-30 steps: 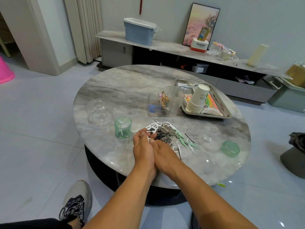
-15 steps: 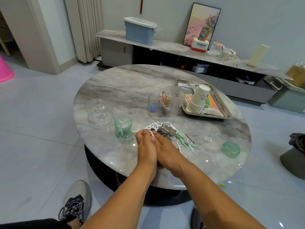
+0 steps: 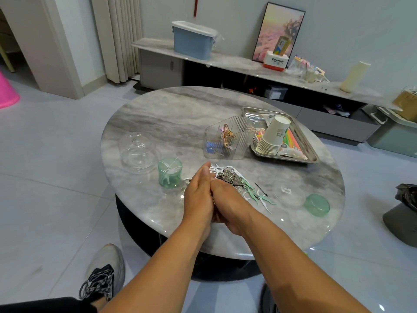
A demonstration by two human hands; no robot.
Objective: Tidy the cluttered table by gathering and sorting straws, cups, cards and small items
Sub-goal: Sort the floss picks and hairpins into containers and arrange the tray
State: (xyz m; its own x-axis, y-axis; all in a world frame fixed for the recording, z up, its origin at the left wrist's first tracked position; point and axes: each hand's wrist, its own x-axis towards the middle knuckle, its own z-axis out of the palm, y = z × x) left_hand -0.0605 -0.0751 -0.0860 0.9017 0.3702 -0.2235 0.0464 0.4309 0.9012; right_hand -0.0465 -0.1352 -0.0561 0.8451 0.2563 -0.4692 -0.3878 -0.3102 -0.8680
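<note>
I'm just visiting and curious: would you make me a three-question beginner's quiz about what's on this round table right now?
1. True or false: the stack of paper cups lies tipped on the metal tray.
2. Which item stands nearest the left hand?
A. green jar
B. green lid
C. clear dome lid
3. Fill in: both hands meet at the near side of a pile of floss picks and metal ____.

Key: 1 true; 2 A; 3 pins. The right hand presses against the left; what either grip holds is hidden.
</note>
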